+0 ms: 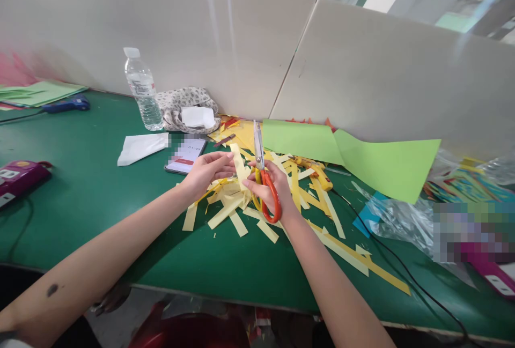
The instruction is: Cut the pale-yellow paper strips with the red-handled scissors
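Note:
Above a pile of cut yellow strips on the green table, my left hand pinches a pale yellow paper strip near its upper end. My right hand holds scissors with red and yellow handles, their blades pointing up and away from me. The thumb of my right hand is at the lower end of the pale strip. The scissors' blades stand just right of the strip and look nearly closed.
A phone, white tissue, water bottle and patterned cloth lie left and behind. Green sheets, a yellow glue gun, its black cord and clear plastic are right. Power strips sit at both sides.

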`<state>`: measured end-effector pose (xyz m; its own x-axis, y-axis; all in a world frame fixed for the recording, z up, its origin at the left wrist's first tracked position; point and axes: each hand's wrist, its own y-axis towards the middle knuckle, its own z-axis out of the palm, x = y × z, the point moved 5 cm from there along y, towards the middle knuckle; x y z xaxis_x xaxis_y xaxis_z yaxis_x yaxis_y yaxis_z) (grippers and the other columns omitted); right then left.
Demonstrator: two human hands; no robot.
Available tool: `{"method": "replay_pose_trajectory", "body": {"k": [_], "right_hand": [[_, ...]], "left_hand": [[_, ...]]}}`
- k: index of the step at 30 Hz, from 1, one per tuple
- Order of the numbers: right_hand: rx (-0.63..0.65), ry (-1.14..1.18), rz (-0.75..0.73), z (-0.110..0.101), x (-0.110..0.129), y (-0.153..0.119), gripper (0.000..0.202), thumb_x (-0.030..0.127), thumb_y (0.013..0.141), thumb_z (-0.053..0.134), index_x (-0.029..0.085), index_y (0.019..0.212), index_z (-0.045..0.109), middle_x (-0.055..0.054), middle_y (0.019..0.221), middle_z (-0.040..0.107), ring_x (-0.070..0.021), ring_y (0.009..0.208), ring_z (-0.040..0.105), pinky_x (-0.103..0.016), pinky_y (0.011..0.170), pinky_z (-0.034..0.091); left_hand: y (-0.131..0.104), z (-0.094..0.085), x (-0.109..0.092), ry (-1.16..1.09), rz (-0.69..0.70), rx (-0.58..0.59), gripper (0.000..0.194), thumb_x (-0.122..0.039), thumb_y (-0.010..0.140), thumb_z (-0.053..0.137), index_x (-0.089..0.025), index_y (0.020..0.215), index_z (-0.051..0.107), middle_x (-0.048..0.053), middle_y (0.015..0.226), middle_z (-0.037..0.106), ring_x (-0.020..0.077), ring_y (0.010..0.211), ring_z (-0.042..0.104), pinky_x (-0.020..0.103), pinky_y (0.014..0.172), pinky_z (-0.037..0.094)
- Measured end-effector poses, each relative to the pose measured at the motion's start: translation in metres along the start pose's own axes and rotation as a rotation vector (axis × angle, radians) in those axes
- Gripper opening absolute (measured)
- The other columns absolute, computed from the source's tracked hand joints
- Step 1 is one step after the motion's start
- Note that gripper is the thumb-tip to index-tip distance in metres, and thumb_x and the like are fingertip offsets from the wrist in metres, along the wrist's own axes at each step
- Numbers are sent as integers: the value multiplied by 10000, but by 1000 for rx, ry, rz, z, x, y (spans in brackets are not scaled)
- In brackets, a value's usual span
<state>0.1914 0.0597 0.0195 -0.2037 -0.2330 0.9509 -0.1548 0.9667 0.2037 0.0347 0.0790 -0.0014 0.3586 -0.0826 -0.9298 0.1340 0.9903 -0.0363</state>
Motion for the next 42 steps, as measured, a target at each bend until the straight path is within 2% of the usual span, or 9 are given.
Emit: {"method": "replay_pose_trajectory", "body": {"k": [4,7,13,17,25,32,42], "right_hand": [[-21,-12,-22,-1,0,1,407,358,619,707,214,958,532,32,655,589,-139,592,583,-301,586,498],[-29,-99,-84,-1,4,-2,413,392,647,688,220,982,519,16,688,610,-157,637,604,-299,598,495],[-103,-611,-206,3,14,-9,579,532,694,603,231,1167,458,-90,1016,630,-233,794,615,-373,674,470],[-94,-768,-283,7,16,-10,662,578,713,557,186,1228,420,-134,1092,597,-270,880,593,-395,711,458],[-2,-779,-261,9,14,-9,588,557,716,564,217,1178,437,-105,1050,614,-241,819,598,-350,643,453],[3,-787,-271,11,15,-10,534,545,733,547,219,1143,441,-84,985,631,-233,796,602,-325,612,436],[-19,-823,-280,10,13,-10,497,575,741,523,213,1079,478,-65,829,663,-201,630,604,-285,523,382]], "left_hand": [[-2,5,4,58,-16,58,236,-283,630,756,-151,803,665,19,749,670,91,657,627,222,697,507],[-3,4,3,63,18,51,198,-288,636,749,-159,755,658,0,706,655,83,637,612,217,687,501],[-2,-1,-1,34,61,-11,219,-304,637,748,-157,771,656,1,681,645,87,631,604,203,653,497],[-2,-3,-2,16,69,-51,219,-309,638,746,-153,768,663,4,679,640,82,624,594,202,653,496],[-2,-1,-2,19,60,-25,172,-288,655,732,-166,761,672,5,687,659,83,625,603,202,660,496],[-3,2,-2,15,44,14,172,-289,664,730,-161,765,675,4,687,662,75,622,606,190,663,494],[-2,2,-1,-25,27,51,130,-269,683,713,-167,753,673,9,707,677,80,627,619,196,679,502]]}}
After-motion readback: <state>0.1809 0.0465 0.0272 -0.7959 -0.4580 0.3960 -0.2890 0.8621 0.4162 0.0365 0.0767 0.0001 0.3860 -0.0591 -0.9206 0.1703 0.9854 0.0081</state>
